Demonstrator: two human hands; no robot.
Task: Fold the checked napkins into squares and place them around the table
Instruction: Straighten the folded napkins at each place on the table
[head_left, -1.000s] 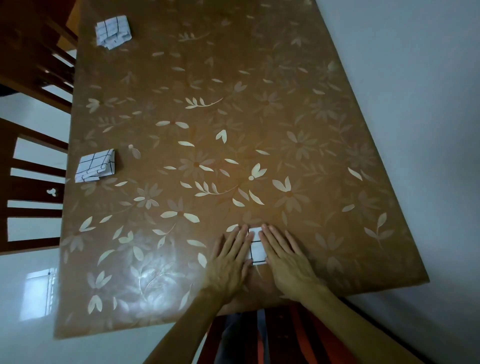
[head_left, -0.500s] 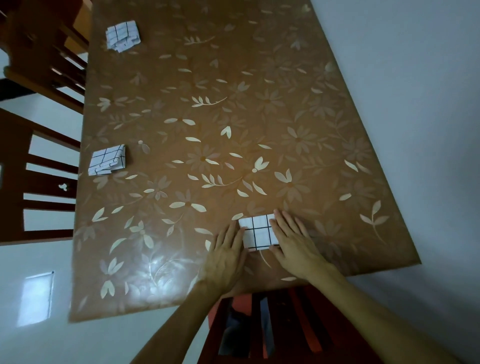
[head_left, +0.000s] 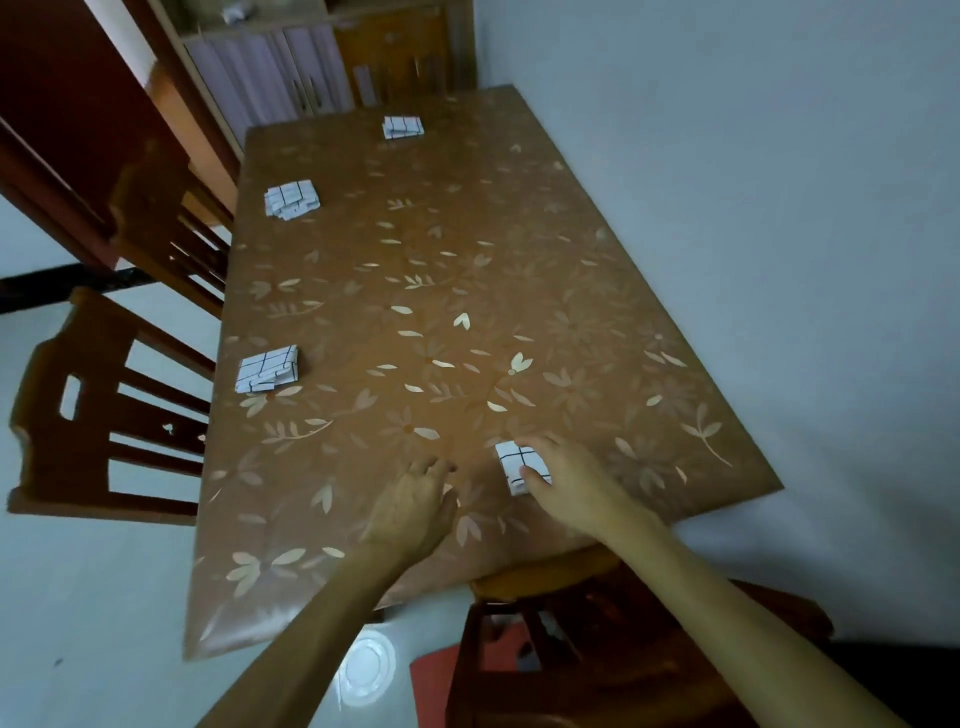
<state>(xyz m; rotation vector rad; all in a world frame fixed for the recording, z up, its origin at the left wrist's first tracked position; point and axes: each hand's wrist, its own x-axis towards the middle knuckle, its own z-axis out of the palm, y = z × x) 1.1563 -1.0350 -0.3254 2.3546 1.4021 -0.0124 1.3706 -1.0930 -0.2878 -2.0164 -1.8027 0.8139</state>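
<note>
Your desk (head_left: 519, 249) has come into view from end to end, where half a second ago you saw only its near two thirds. With the far end showing you can count four folded napkins. Three sit well apart from one another: the far napkin (head_left: 402, 127) close to the far edge, the upper-left napkin (head_left: 291, 198) just inside the left edge beside a chair (head_left: 171, 228), and the lower-left napkin (head_left: 267, 368) further down that same edge beside the nearer chair (head_left: 104, 415).

The near napkin (head_left: 521, 466) lies close to the near edge, towards the right corner. Half a second ago both your hands framed it; now they have parted. Your right hand (head_left: 566, 480) stays on it — thumb on the checked face, fingers curled over its far right side, a light pinch more than a flat press. Your left hand (head_left: 415, 506) has slid away to the left and rests low over bare desk, fingers loosely curled, holding nothing.

That reads as the last fold done and the square being set in its place. Judging from the layout, the left side, far end and near end each have their napkin; the right edge runs along a wall (head_left: 727, 156), so it probably needs none. Once you let go, the task looks close to finished.
</note>
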